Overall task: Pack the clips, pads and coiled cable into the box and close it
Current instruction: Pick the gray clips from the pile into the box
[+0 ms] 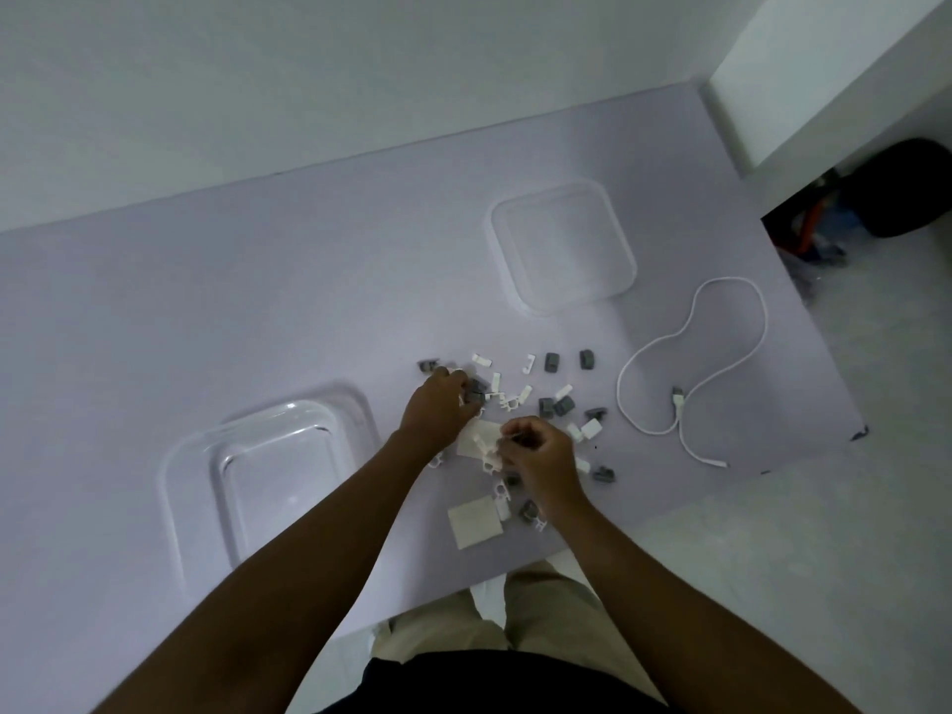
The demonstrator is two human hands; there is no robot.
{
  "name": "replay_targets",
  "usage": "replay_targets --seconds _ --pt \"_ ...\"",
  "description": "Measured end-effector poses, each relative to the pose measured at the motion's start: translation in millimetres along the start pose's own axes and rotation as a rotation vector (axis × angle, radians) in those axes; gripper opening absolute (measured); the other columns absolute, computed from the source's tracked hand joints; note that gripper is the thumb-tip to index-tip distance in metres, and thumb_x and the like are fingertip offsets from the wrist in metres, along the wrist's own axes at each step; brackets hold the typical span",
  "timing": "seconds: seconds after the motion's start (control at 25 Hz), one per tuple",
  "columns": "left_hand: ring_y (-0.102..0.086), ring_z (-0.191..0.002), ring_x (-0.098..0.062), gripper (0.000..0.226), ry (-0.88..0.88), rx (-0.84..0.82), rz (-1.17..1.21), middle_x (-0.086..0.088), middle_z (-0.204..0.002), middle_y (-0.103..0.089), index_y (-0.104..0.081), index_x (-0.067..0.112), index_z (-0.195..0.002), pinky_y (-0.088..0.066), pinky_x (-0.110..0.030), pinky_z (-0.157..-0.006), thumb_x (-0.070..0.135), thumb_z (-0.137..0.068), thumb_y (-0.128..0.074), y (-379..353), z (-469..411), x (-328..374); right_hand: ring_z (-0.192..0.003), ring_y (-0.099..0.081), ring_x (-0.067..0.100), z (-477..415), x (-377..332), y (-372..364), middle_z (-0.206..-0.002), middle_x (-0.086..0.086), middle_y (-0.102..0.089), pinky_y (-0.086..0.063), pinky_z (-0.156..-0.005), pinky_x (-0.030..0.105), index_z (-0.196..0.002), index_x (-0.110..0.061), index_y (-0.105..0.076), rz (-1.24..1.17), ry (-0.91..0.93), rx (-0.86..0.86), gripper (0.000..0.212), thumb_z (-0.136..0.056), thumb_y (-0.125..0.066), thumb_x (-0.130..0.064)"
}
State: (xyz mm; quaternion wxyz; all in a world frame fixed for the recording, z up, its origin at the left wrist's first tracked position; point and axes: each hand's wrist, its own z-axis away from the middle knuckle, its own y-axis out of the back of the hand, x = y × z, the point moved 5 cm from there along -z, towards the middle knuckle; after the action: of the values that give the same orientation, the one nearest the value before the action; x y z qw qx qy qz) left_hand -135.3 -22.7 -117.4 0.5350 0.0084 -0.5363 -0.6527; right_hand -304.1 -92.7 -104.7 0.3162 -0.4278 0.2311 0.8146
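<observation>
Beige trousers point(556, 610) at the bottom edge, and both bare forearms reach out from 6 o'clock over the lilac table point(257, 301) into the scatter at its centre. The left hand point(435, 412) is knuckles up, fingers curled round a few grey clips point(552, 362) at the 11 o'clock side of the pile. The right hand point(543, 458) sits just beside it, fingers bunched tight over the middle of the heap; what they have hold of I cannot tell.

Count it up: about ten grey clips that I can make out, loose from 10 round to 4 o'clock. The white clips point(481, 359) are mixed among them, too tangled to number. Two square white pads point(474, 522), one at 6 o'clock and one half under the hands. One white cable point(678, 399) lies at 3 o'clock in a loose loop, not coiled. One clear box point(226, 440) stands open at 8 o'clock, and one clear lid point(515, 280) lies flat at 1 o'clock, well apart from it.
</observation>
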Motion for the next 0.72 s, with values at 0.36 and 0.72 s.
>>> replay_targets --seconds 0.36,0.72 --pt "-0.049 -0.076 -0.019 0.026 0.045 -0.017 0.034 -0.010 -0.099 -0.052 -0.062 0.004 -0.093 -0.038 -0.027 -0.069 0.029 -0.089 -0.067 -14 -12 18 -0.061 -0.051 0.018 -23 -35 36 -0.081 0.012 -0.060 -0.035 -0.045 0.024 -0.079 -0.008 -0.061 -0.852 -0.356 -0.198 0.021 -0.091 -0.047 -0.016" --pt "-0.061 -0.075 -0.030 0.015 0.265 0.121 0.191 -0.011 -0.084 -0.062 -0.052 0.007 -0.097 -0.050 -0.036 -0.067 0.020 -0.093 -0.049 20 1 -22 -0.053 -0.050 0.002 -65 -41 3 -0.061 -0.014 -0.060 -0.044 -0.056 0.025 -0.073 -0.019 -0.071 0.443 0.233 -0.138 0.020 -0.088 -0.074 -0.032"
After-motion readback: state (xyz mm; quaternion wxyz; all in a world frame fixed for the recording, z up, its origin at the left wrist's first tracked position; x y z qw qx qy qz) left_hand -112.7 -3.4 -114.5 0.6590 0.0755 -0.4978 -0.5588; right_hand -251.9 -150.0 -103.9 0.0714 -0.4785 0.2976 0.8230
